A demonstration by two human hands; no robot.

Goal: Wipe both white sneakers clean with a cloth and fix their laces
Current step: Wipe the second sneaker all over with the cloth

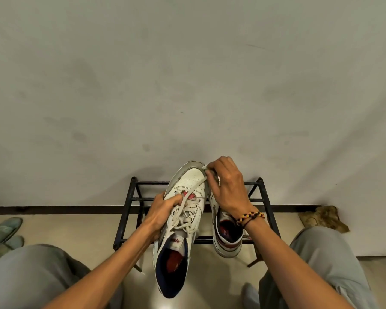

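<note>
The right hand hides the second sneaker's toe, its fingers pinching a lace end. The left hand grips the nearer sneaker above a black rack on the pale floor, against a stained wall.
</note>
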